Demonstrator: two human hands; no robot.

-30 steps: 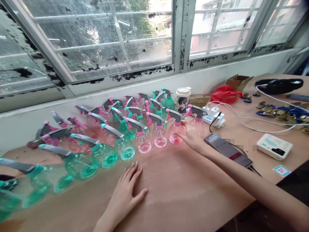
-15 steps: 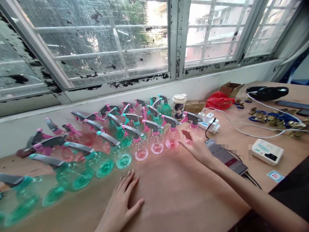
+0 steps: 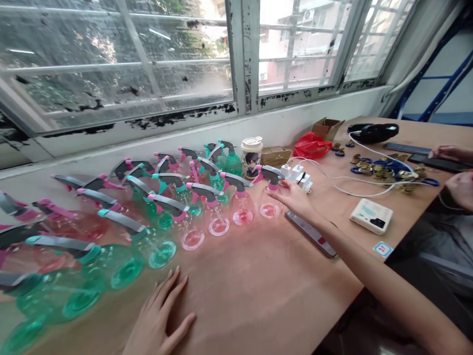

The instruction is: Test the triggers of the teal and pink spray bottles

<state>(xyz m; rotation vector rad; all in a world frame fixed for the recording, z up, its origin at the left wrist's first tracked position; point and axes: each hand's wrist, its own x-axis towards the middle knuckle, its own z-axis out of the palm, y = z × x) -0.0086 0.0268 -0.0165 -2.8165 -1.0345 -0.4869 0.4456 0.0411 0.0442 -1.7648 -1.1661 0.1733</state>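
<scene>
Several clear spray bottles with pink or teal collars stand in rows on the brown table. At the right end of the front row, my right hand (image 3: pixel 295 198) has its thumb and fingers closed around the upper part of a pink spray bottle (image 3: pixel 269 209), just below its grey trigger head. Another pink spray bottle (image 3: pixel 243 209) stands to the left of it. My left hand (image 3: pixel 160 308) lies flat on the table with fingers spread, holding nothing. Nearest to it is a green spray bottle (image 3: pixel 161 252).
A phone (image 3: pixel 310 232) lies under my right forearm. Behind are a paper cup (image 3: pixel 252 158), a power strip with chargers (image 3: pixel 297 175) and a red bag (image 3: pixel 312 146). Farther right are a white power bank (image 3: pixel 371 216), brass parts (image 3: pixel 388 170) and another person's hands (image 3: pixel 460 190).
My right hand has moved in against the end pink bottle and closed on its upper part. The view has swung right, bringing another person's hands into sight. My left hand stays flat.
</scene>
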